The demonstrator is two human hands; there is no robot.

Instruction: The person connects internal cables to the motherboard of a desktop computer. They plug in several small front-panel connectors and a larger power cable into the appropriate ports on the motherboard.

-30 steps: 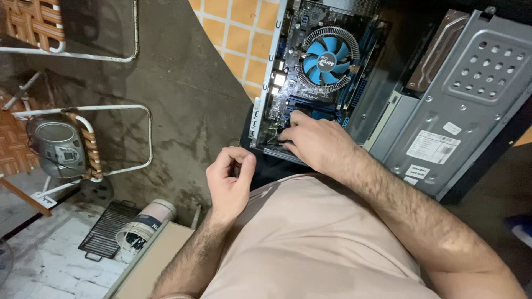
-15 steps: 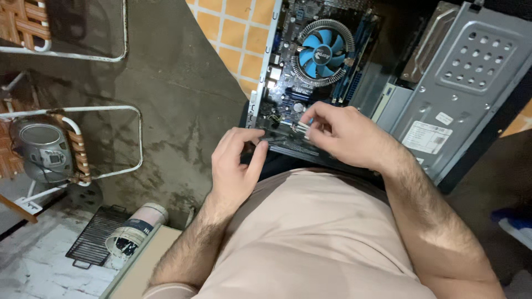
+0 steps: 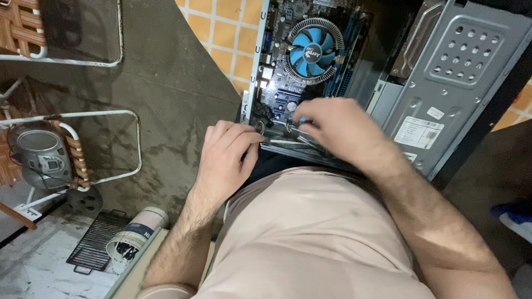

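Since half a second ago: your left hand (image 3: 227,160) has slid up to the near lip of the open computer case (image 3: 460,72), and your right hand (image 3: 338,130) has pushed further in over the lower part of the motherboard (image 3: 277,97).

Item 1, left hand. Palm down, fingers loosely curled, fingertips touching the case edge beside the board's corner. Whether it pinches anything, I cannot tell; it reads as a brace. Keep it there, so the case does not shift while you work.

Item 2, right hand. Blurred, in motion. Fingers bunched and pointing down at the thin wires (image 3: 296,133) near the board's bottom edge, apparently pinching one small connector. The grip itself is hidden beneath the knuckles.

Item 3, wires. Located at the lower margin of the board, between your two hands, below the blue cooler fan (image 3: 311,51).

Handling notes, as judgement: grasp a connector by its plastic body, never the lead. Push or pull straight along the pins, not at a slant. Your own knuckles block your view, so tilt your head to see the header before pressing. Keep your wrist clear of the fan fins.

Item 4, surroundings. Grey drive cage at right, orange tiled floor (image 3: 224,33) behind, a wire-frame chair (image 3: 119,171) and a small grey radio (image 3: 41,155) to the left.
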